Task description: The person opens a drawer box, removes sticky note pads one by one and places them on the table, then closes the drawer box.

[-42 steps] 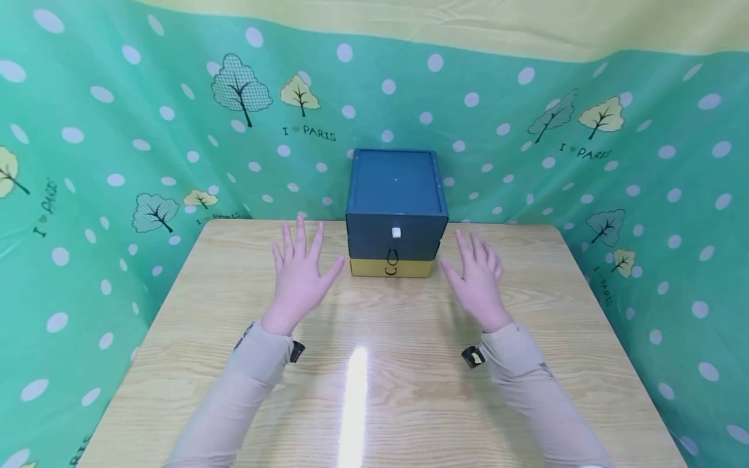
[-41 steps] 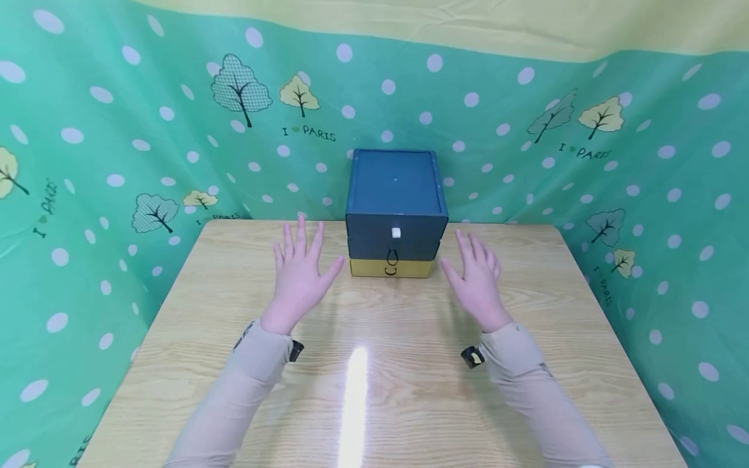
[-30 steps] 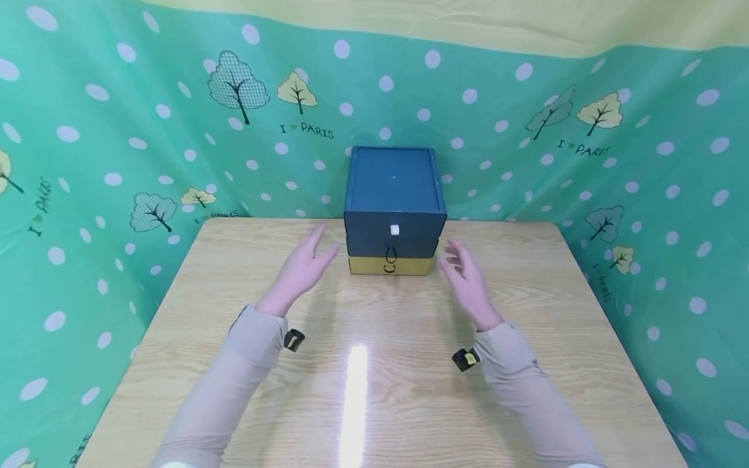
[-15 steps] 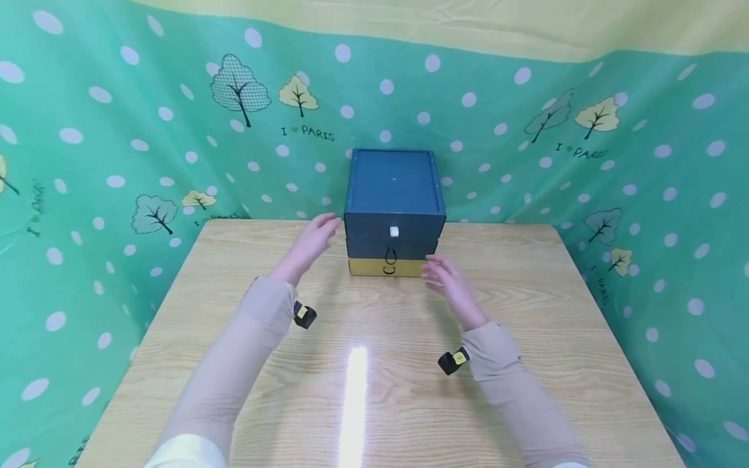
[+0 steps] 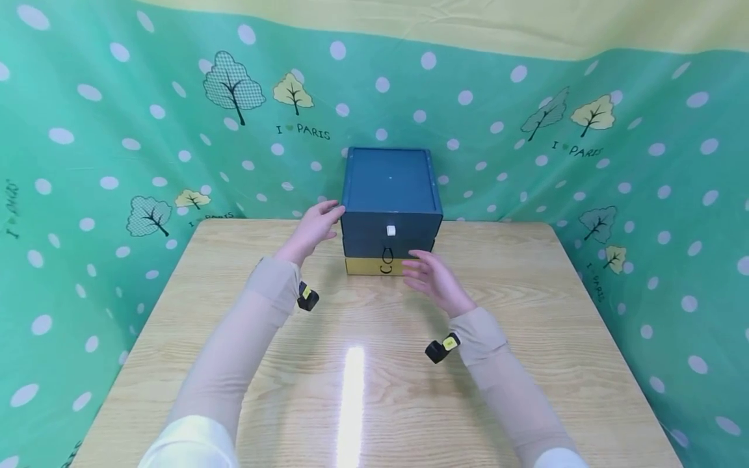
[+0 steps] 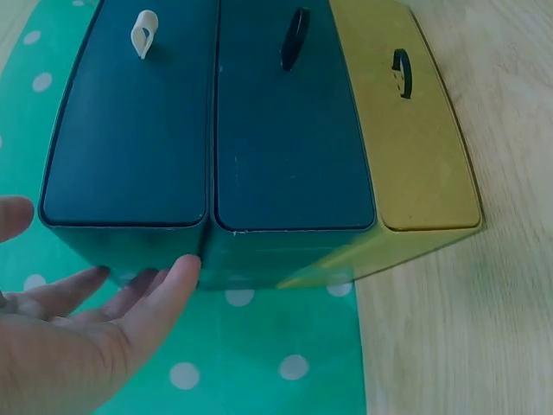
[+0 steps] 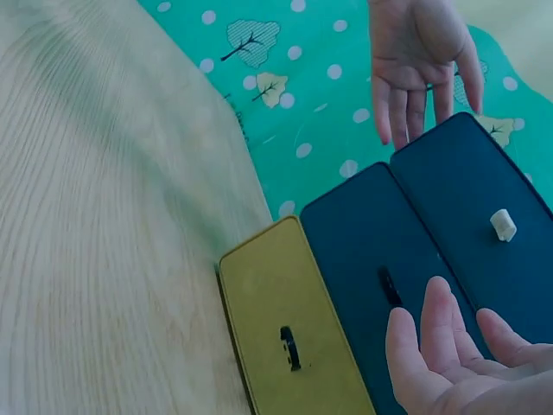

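Note:
A stack of drawer boxes stands at the back of the table. Its upper blue box (image 5: 391, 182) has a white pull tab (image 5: 391, 231) on the front. Below it, the middle blue drawer (image 6: 294, 147) carries a black loop pull (image 6: 295, 40), and the bottom yellow drawer (image 5: 361, 266) has another black loop (image 6: 403, 73). My left hand (image 5: 315, 227) is at the stack's left side, thumb by the top box's front corner, fingers extended along the side. My right hand (image 5: 432, 278) hovers before the lower front, fingers loosely bent and apart, holding nothing, near the middle loop.
The stack sits on a light wooden table (image 5: 497, 390), close to its far edge. A green dotted curtain (image 5: 480, 117) hangs behind and along both sides. Small black cameras sit at both wrists, and a bright light reflection (image 5: 351, 403) crosses the table.
My left hand has turned from spread fingers and come right to the stack's side. The right hand has moved left, in front of the drawers. The stack has stayed put, its drawers closed.

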{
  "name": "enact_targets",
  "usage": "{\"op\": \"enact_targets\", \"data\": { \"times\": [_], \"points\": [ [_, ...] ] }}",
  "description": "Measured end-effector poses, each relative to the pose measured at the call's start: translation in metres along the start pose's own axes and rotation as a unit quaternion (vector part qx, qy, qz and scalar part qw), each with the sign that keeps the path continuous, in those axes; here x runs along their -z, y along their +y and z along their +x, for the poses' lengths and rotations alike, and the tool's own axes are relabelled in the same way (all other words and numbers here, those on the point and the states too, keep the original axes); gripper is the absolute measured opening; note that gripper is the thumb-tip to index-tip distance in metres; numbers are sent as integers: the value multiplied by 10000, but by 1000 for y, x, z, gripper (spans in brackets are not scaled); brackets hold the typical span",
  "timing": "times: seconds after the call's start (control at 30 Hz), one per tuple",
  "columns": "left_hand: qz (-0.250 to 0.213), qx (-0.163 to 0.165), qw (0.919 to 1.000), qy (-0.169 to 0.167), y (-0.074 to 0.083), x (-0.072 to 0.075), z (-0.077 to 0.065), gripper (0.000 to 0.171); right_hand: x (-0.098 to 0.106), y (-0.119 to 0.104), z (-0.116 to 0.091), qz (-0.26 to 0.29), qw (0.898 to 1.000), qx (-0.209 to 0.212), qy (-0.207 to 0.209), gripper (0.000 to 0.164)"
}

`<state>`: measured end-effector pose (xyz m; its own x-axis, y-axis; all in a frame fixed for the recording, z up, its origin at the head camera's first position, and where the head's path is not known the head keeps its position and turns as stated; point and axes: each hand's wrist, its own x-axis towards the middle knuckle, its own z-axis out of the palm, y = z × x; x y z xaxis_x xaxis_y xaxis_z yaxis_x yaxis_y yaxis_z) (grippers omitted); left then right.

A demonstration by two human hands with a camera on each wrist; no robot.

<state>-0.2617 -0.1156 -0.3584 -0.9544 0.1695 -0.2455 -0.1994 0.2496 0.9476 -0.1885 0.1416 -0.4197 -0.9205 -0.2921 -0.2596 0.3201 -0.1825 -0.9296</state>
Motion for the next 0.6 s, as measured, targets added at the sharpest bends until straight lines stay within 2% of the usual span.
{"op": "enact_targets", "data": {
  "times": [0.3, 0.47, 0.6],
  "points": [
    [-146, 57, 9999, -51, 1, 1, 7, 58, -17, -17, 17, 689, 9963, -423, -305, 48],
    [-4, 52, 10000, -3, 3, 1, 10, 61, -25, -24, 25, 777, 9947, -657, -169, 43],
    [48, -23, 10000, -15, 5, 0, 14, 62, -27, -28, 31, 903, 9931, -746, -92, 45]
  ]
}}
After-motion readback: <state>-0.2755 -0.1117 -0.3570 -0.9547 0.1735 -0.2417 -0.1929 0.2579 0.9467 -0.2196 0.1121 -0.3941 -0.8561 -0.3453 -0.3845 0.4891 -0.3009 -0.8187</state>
